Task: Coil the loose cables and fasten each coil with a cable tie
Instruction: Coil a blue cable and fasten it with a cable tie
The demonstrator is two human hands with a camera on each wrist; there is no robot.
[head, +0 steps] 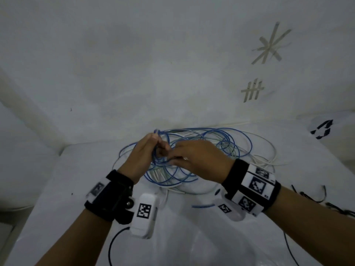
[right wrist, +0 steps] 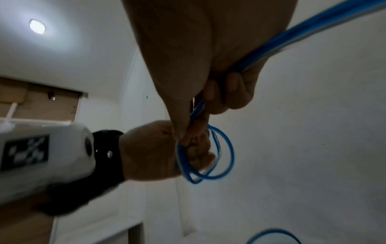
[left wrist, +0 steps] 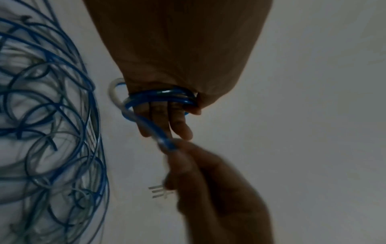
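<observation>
i've got both hands up over the mid of the desk (head: 67, 189), w/ the cable (head: 226, 143) pile spread under and behind them toward the far edge.

left hand (head: 143, 156): acting as the spool, i reckon. a few turns of cable sit round the fingers (left wrist: 179, 125), which stick out fairly straight past the wraps in the left wrist view, thumb tucked at the side pinning the turns. so that grip is closed round the small coil (right wrist: 205, 153), not spread. holding it upright like this keeps the loops one size and stops them springing open.

right hand (head: 197, 158): thumb and fingers pinched on the running length just beside the coil, feeding it on. right wrist view shows the strand passing thru the curled fingers and trailing out past the palm, prob so i can keep tension and steer each turn.

cable itself: thin, blue w/ a pale/white stripe or a white strand running alongside, can't tell which. springy, holds round loops. most of it lies loose in overlapping rings on the desk, tangled w/ a white cable (head: 269, 150); only a few turns are wound so far. one end w/ a plug (head: 156, 131) pokes up by the left fingertips.

pale sticks near the far edge (head: 230, 124) may be ties, too blurry to say. early in the job by my read: no coil fastened yet.
</observation>
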